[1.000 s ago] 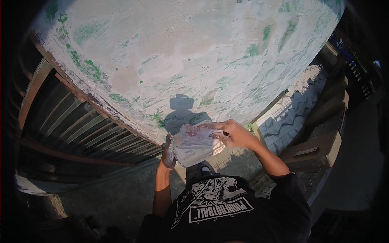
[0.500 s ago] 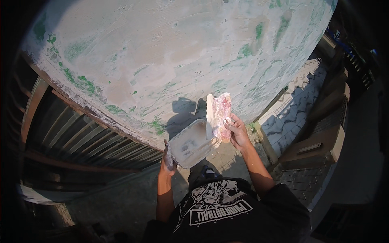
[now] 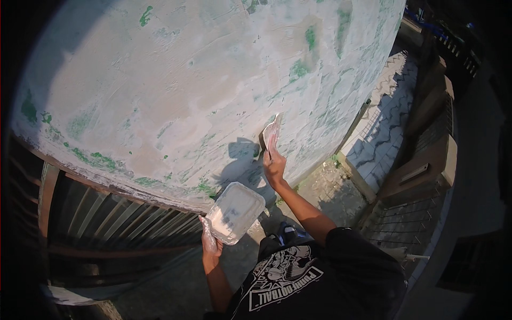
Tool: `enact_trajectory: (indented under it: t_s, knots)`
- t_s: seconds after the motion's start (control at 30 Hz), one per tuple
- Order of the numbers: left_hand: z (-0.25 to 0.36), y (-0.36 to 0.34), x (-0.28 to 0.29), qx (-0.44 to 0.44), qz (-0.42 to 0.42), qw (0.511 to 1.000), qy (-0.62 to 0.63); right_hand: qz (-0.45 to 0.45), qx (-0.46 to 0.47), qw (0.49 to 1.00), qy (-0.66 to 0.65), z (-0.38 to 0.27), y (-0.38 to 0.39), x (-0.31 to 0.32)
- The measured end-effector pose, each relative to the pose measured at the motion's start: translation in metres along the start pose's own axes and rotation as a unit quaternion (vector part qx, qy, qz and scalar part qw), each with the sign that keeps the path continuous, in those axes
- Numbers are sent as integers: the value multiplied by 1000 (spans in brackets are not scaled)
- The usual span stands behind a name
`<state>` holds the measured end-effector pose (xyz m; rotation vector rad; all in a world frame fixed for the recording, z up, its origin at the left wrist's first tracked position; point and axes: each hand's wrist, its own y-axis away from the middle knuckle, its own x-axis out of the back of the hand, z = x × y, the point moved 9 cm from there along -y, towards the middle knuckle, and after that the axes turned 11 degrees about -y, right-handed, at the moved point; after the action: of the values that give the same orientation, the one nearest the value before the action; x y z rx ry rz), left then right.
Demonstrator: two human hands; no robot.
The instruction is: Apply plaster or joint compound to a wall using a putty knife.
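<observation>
My left hand (image 3: 211,241), its fingers coated in white paste, grips a shallow rectangular plastic tub (image 3: 258,197) by its left side. White putty is smeared over the inside of the tub. Up and to the right, my right hand (image 3: 274,166) is closed round a thin, putty-caked spreader (image 3: 271,131), now seen nearly edge-on. The spreader is up at the wall (image 3: 160,106), and its upper edge appears to touch the surface. That wall carries uneven whitish putty with green paint showing through in patches.
A slatted shutter or gate (image 3: 122,213) runs below the wall at the left. On the right are pale paving (image 3: 381,138) and a low brown wall (image 3: 421,176) with metal bars. Concrete ground (image 3: 336,184) lies at the wall's foot. Shadows fall across the wall.
My right hand has swung the spreader away from the tub, leftward and up to the wall, turning it edge-on. The tub has dropped slightly and shifted left. My view has moved right.
</observation>
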<state>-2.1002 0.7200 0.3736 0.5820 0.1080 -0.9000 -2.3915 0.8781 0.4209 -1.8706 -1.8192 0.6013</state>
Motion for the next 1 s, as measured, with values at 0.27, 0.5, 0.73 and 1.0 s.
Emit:
enact_trajectory:
  t_s: [0.27,0.5,0.73,1.0]
  knots:
    - [4,-15,22,17,-9,1000,0,-52,29,998,-28,-4,45,-3]
    - [8,-28,12,29,-36,999,-14,41,20,999,-15,-10,-15,13]
    - [10,-26,22,32,-72,997,-13,-21,92,995,-18,-18,54,-21]
    - [8,-30,35,27,-75,997,-16,129,-3,992,1,-21,-18,14]
